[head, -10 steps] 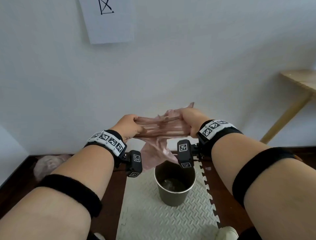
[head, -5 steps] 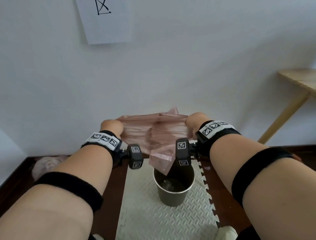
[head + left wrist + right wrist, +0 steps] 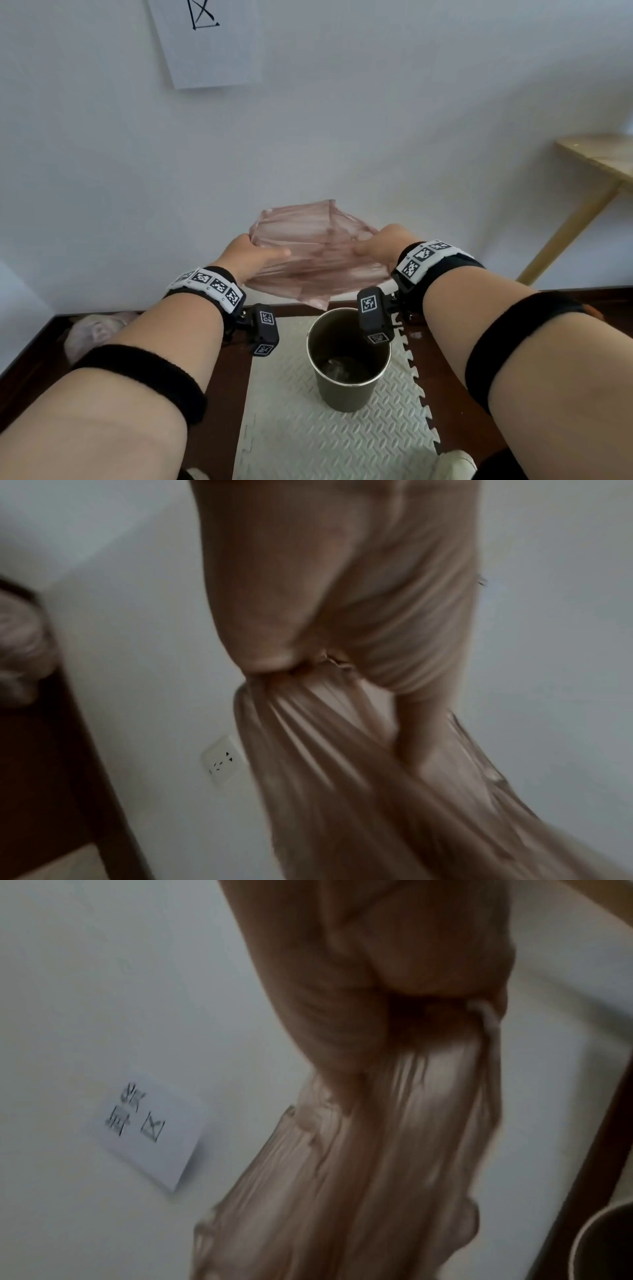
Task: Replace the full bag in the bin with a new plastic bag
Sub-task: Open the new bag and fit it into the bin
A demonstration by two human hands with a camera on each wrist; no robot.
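- Head view: my left hand (image 3: 251, 255) and right hand (image 3: 383, 245) each grip the new bag (image 3: 315, 257), stretched open above the bin (image 3: 347, 373); lining it remains.
- Left wrist: fingers (image 3: 270, 620) pinch gathered plastic.
- Right wrist: fingers (image 3: 404, 969) clench bunched film.

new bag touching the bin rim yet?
Cannot tell. In the head view the pink bag's lowest corner hangs right at the bin's far rim, overlapping it in the image; neither wrist view shows that spot.

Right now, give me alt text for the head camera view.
Two hands, left hand and right hand, stretch a thin pink plastic bag open above a small dark bin on a white foam mat, facing a white wall.
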